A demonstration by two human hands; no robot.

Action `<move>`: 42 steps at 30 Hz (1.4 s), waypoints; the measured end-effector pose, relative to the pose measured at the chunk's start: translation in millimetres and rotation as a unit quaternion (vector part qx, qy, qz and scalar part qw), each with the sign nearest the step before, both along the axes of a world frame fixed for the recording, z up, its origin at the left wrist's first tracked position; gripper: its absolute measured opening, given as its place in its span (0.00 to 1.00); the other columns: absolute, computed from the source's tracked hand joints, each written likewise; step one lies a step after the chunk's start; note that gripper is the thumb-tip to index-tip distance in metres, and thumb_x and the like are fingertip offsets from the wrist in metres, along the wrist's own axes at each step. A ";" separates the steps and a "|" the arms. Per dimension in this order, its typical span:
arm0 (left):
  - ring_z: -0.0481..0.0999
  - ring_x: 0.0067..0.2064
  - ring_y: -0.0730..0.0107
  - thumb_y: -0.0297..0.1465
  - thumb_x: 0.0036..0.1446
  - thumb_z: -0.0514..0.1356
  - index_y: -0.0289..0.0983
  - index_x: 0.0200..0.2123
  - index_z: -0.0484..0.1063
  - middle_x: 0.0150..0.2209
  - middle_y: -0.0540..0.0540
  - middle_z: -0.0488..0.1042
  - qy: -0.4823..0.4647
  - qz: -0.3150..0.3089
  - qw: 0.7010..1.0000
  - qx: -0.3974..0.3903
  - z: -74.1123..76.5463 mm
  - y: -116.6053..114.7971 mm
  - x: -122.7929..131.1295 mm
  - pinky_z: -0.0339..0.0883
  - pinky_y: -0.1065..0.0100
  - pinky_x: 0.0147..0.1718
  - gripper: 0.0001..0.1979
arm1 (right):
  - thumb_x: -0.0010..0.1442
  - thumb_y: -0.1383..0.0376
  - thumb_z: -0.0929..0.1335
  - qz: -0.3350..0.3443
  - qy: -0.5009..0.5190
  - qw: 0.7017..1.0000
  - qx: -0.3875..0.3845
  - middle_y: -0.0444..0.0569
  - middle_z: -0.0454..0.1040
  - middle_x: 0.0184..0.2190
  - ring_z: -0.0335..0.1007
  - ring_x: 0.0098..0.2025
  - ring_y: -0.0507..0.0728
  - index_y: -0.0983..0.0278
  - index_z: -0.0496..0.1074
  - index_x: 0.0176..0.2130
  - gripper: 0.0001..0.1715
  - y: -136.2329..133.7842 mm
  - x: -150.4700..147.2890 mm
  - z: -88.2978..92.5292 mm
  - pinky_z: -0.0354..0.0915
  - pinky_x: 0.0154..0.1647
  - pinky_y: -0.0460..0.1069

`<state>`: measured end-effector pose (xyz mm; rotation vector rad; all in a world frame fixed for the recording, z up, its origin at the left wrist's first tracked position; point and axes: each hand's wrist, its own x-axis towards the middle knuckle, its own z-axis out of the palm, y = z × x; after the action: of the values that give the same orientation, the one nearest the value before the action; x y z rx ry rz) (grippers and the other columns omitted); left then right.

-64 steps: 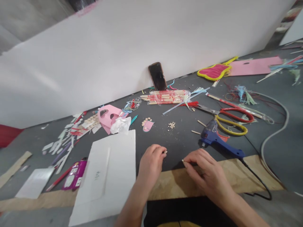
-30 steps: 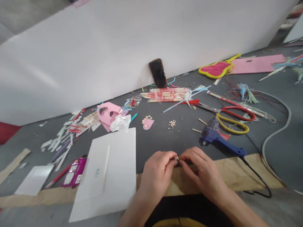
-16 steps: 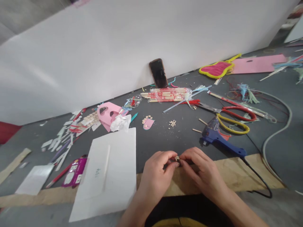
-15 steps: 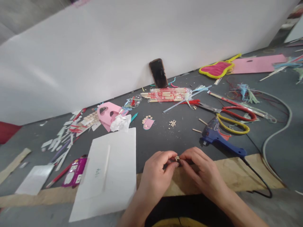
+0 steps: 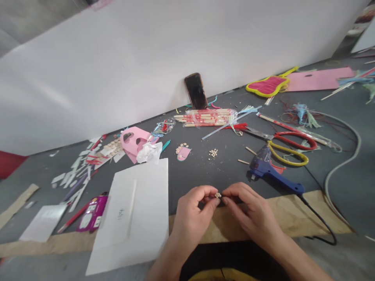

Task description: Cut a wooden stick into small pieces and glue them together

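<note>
My left hand (image 5: 195, 208) pinches a small flower-shaped cluster of pale beads (image 5: 217, 195) between thumb and forefinger, over the table's front edge. Just to its right, my right hand (image 5: 249, 205) has thumb and forefinger closed close to the cluster; whatever is between those fingertips is too small to make out. Beyond the hands lies a loose pile of small pale pieces (image 5: 213, 153). Left of that pile is a pink heart-like piece (image 5: 184, 153) with several pale bits along its upper edge. A blue glue gun (image 5: 268, 168) rests right of my right hand.
Red-and-yellow-handled scissors (image 5: 293, 142) lie behind the glue gun, whose cord hangs over the front edge. A white board (image 5: 146, 203) is at left. A phone (image 5: 196, 91) leans on the white wall, behind packaged sticks (image 5: 205, 118). Scraps and a purple packet (image 5: 93, 212) lie far left.
My left hand has shifted slightly left with the bead cluster, and a small gap shows between it and my right fingertips. The things on the table have not moved.
</note>
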<state>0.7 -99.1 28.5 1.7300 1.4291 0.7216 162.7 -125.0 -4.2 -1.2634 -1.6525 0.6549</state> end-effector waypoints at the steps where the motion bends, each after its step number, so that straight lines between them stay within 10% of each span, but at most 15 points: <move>1: 0.75 0.31 0.74 0.25 0.52 0.61 0.40 0.34 0.76 0.31 0.52 0.78 -0.002 0.001 1.000 0.001 -0.2 -0.1 0.0 0.71 0.73 0.34 0.07 | 0.63 0.68 0.64 0.001 0.003 1.000 -0.006 0.47 0.72 0.30 0.69 0.33 0.53 0.61 0.70 0.35 0.06 -0.1 0.0 0.4 0.67 0.32 0.48; 19: 0.76 0.32 0.74 0.24 0.53 0.61 0.41 0.35 0.76 0.31 0.52 0.78 0.022 -0.002 1.000 0.015 -3.7 1.2 -0.9 0.71 0.73 0.34 0.08 | 0.63 0.67 0.63 0.010 -0.006 1.000 -0.015 0.47 0.72 0.30 0.69 0.33 0.54 0.61 0.70 0.35 0.06 0.9 1.5 -0.8 0.66 0.33 0.48; 31: 0.72 0.38 0.63 0.26 0.57 0.59 0.38 0.38 0.73 0.33 0.48 0.75 0.239 -0.052 0.965 0.093 -29.8 13.1 -14.6 0.67 0.62 0.39 0.05 | 0.63 0.66 0.64 -0.040 -0.082 0.995 0.026 0.48 0.73 0.33 0.71 0.34 0.54 0.60 0.69 0.38 0.05 -2.3 28.7 -7.5 0.68 0.34 0.48; 42: 0.73 0.41 0.64 0.24 0.59 0.56 0.40 0.43 0.73 0.37 0.47 0.76 0.193 -0.068 0.977 0.057 -24.2 11.1 -27.0 0.68 0.63 0.41 0.11 | 0.62 0.66 0.64 -0.032 -0.086 0.996 0.021 0.48 0.73 0.34 0.72 0.35 0.55 0.59 0.70 0.39 0.05 -4.5 30.9 -12.9 0.69 0.34 0.48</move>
<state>-26.3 -87.9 4.3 2.1206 1.5247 0.4151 193.7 -129.6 -17.0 -1.3689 -1.7469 0.4818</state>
